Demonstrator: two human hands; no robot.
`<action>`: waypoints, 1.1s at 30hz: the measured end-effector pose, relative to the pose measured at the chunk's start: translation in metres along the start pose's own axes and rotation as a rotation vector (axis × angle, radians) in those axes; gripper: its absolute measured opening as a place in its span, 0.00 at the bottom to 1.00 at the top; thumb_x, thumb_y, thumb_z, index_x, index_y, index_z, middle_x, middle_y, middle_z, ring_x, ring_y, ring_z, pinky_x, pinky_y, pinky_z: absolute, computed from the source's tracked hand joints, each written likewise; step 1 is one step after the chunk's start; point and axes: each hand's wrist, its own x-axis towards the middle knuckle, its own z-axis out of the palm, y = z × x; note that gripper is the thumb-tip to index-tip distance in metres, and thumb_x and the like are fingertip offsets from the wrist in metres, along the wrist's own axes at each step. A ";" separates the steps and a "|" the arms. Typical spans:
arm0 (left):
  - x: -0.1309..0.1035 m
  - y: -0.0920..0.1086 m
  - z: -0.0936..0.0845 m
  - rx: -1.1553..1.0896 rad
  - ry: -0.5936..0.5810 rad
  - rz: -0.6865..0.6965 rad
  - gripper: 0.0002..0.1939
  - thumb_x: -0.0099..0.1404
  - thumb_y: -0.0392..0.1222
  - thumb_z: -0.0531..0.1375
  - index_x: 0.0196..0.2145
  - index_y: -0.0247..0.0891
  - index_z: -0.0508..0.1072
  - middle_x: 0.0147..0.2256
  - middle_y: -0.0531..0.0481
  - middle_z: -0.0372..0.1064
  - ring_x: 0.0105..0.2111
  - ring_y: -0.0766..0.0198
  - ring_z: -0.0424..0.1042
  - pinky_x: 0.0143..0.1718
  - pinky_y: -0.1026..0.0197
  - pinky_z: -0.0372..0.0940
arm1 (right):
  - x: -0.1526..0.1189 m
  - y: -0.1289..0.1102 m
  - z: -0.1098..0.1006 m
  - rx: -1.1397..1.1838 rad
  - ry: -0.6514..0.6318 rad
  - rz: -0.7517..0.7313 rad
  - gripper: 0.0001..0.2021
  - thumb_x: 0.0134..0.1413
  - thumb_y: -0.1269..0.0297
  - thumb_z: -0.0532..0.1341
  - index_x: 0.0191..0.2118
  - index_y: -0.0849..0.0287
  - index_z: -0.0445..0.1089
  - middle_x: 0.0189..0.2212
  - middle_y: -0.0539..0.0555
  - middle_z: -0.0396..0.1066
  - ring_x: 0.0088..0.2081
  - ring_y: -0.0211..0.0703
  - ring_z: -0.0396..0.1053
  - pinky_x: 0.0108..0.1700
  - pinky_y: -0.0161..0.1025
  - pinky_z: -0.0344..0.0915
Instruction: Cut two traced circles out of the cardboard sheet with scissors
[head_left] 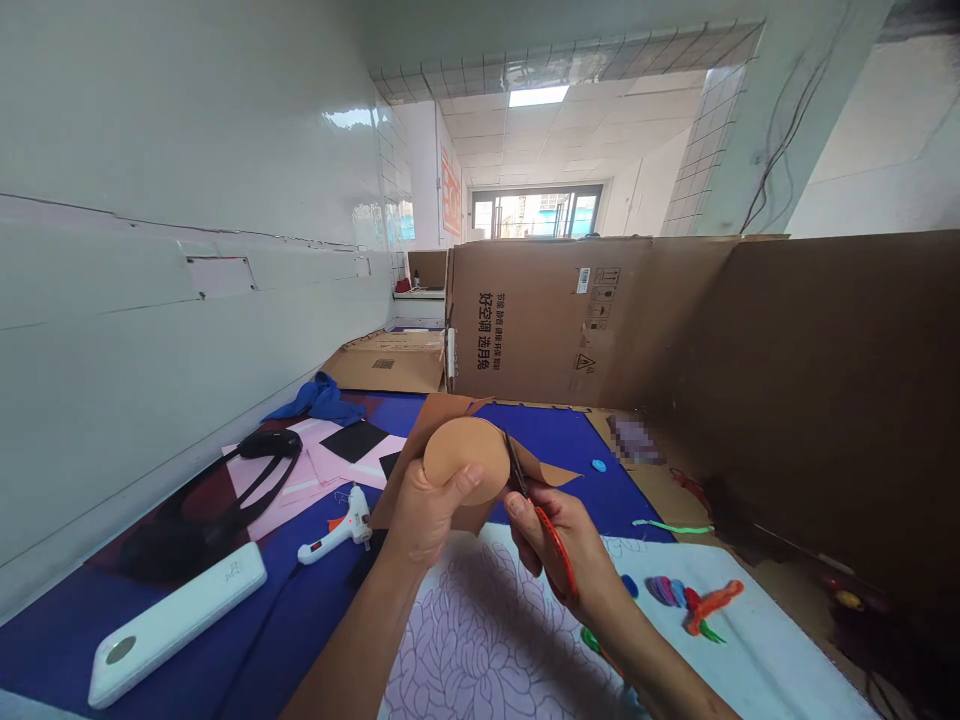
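My left hand [431, 510] grips a round tan disc [463, 450], its thumb pressed on the disc's face. Behind the disc is a brown sheet [442, 411], pinched together with it; a partly cut strip of the sheet sticks out to the right. My right hand [574, 530] is closed around red-handled scissors [553, 545]. Their dark blades point up along the right edge of the disc, at the brown sheet. Whether the blades are fully closed is hard to make out. Both hands are above a white sheet with a flower line drawing [457, 630].
To the left lie a white glue gun [337, 530], a long white device [180, 625], black headphones [270, 445], pink papers [319, 455] and a blue cloth [319, 398]. On the right are coloured yarn pieces [712, 605]. Large cardboard panels [540, 330] stand behind and to the right.
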 end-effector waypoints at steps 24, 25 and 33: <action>0.002 0.008 -0.007 0.013 -0.092 -0.040 0.25 0.54 0.47 0.78 0.48 0.36 0.85 0.45 0.40 0.84 0.45 0.51 0.82 0.47 0.54 0.76 | 0.000 0.004 -0.004 0.022 -0.013 0.039 0.31 0.50 0.29 0.66 0.29 0.57 0.67 0.16 0.41 0.53 0.16 0.31 0.48 0.18 0.33 0.47; 0.002 0.008 -0.008 0.010 -0.101 -0.042 0.25 0.55 0.47 0.78 0.49 0.36 0.85 0.46 0.40 0.84 0.45 0.51 0.82 0.47 0.54 0.76 | 0.000 0.005 -0.005 0.021 -0.014 0.038 0.31 0.50 0.29 0.66 0.29 0.57 0.67 0.16 0.41 0.52 0.16 0.31 0.48 0.18 0.33 0.47; 0.004 0.009 -0.011 0.015 -0.110 -0.070 0.23 0.53 0.47 0.79 0.45 0.36 0.86 0.44 0.41 0.85 0.42 0.54 0.81 0.45 0.57 0.75 | -0.001 0.010 -0.009 -0.032 -0.033 0.009 0.28 0.55 0.34 0.66 0.29 0.58 0.68 0.18 0.43 0.57 0.17 0.33 0.54 0.19 0.33 0.50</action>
